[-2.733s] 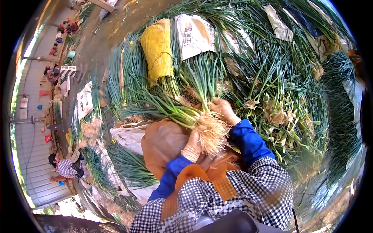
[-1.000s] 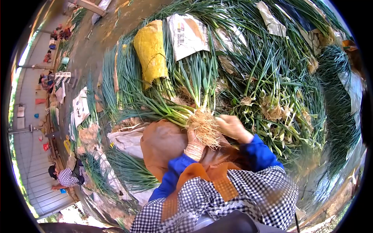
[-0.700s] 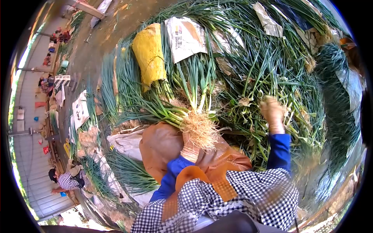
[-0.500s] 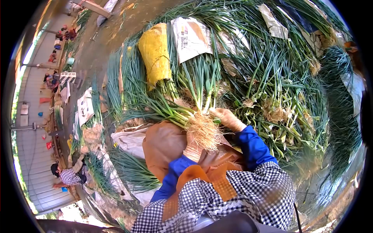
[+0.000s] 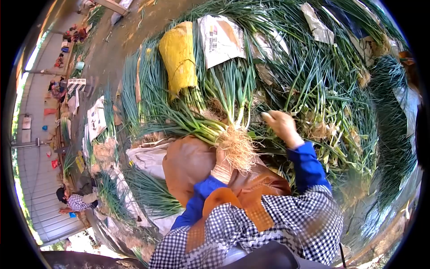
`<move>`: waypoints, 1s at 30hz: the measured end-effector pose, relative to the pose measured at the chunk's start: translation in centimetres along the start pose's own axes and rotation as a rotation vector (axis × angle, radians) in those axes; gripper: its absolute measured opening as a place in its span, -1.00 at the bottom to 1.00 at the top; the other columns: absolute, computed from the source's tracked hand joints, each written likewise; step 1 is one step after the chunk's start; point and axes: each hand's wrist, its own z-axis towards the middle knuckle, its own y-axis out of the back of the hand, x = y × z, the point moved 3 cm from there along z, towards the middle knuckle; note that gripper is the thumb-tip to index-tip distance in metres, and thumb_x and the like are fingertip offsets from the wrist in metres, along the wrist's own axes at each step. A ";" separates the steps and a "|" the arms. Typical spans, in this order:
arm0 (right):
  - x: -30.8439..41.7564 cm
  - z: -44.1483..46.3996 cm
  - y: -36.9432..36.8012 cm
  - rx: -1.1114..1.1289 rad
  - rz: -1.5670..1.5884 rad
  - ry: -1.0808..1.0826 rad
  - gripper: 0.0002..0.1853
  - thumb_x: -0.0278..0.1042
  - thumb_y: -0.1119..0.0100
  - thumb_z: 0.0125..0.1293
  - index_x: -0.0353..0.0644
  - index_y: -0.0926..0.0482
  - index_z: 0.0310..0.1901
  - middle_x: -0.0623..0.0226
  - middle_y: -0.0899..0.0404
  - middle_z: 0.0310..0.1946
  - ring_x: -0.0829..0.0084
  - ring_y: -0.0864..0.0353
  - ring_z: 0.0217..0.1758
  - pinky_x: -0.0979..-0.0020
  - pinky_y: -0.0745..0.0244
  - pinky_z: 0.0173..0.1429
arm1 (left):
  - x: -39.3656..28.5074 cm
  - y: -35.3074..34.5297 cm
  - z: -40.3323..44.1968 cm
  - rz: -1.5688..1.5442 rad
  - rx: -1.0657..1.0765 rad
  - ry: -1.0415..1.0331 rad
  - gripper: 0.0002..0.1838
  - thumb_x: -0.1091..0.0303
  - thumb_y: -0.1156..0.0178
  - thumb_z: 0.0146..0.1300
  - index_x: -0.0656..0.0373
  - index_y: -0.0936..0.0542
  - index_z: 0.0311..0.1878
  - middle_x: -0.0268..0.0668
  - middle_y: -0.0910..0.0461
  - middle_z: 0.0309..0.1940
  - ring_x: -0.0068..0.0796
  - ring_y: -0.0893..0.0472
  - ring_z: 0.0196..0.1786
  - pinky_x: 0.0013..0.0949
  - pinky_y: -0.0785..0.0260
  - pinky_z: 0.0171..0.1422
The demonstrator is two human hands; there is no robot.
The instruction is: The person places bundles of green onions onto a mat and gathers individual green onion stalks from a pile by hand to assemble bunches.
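A bunch of green onions lies over my lap, its pale roots toward me and its leaves spreading left and up. My left hand is wrapped round its root end, partly hidden behind the roots. To the right of the roots, apart from them, is my right hand, with its fingers curled together; whether something small is in it cannot be made out. Brown cloth covers my lap under the bunch. More onions stretch away just beyond the roots.
A yellow sack and a white printed sack lie on the onions ahead. Loose onions with roots are heaped on the right. At the far left a person in a checked top sits near other onion piles.
My right hand has reached out to the right and come back to the roots, and now has moved away from them again. My left hand has kept its hold on the bunch.
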 end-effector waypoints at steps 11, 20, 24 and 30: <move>1.9 4.3 -10.0 -0.034 -0.088 0.099 -0.53 0.05 0.06 0.26 -0.20 -0.54 -0.55 0.09 -0.52 -0.60 0.05 -0.54 -0.45 0.14 -0.42 -0.34 | 1.7 4.6 1.8 0.161 -0.293 0.091 -0.64 0.41 -0.05 0.06 0.31 -0.44 -0.04 -0.06 -0.54 -0.19 -0.10 -0.55 -0.17 -0.11 -0.46 -0.02; -1.2 -2.7 3.6 0.356 0.976 0.076 -0.55 -0.04 0.02 0.32 -0.21 -0.47 -0.60 0.36 -0.43 -0.71 0.55 -0.40 -0.64 0.55 -0.28 -0.50 | 0.4 0.5 1.0 -0.021 0.025 0.045 -0.48 0.41 -0.09 0.07 0.23 -0.35 0.16 -0.09 -0.45 0.03 -0.14 -0.47 0.03 -0.12 -0.37 0.15; -2.3 -0.3 -2.3 0.310 0.905 -0.186 -0.37 0.18 0.24 0.35 -0.30 -0.41 0.10 0.10 -0.46 0.05 0.29 -0.42 0.09 0.30 -0.28 0.20 | -1.6 -1.5 -0.3 -0.263 0.065 0.075 -0.53 0.36 -0.16 0.10 0.20 -0.38 0.12 -0.16 -0.47 -0.09 -0.35 -0.49 -0.17 -0.33 -0.43 -0.06; 11.2 -3.4 -1.0 0.606 0.894 0.589 -0.63 -0.08 0.13 0.38 -0.23 -0.53 -0.30 0.38 -0.53 -0.47 0.51 -0.43 -0.37 0.40 -0.36 -0.17 | -9.3 -6.5 -5.1 -0.142 0.060 -0.122 -0.55 0.35 -0.14 0.14 0.21 -0.38 0.12 -0.16 -0.44 -0.10 -0.40 -0.47 -0.19 -0.40 -0.41 -0.11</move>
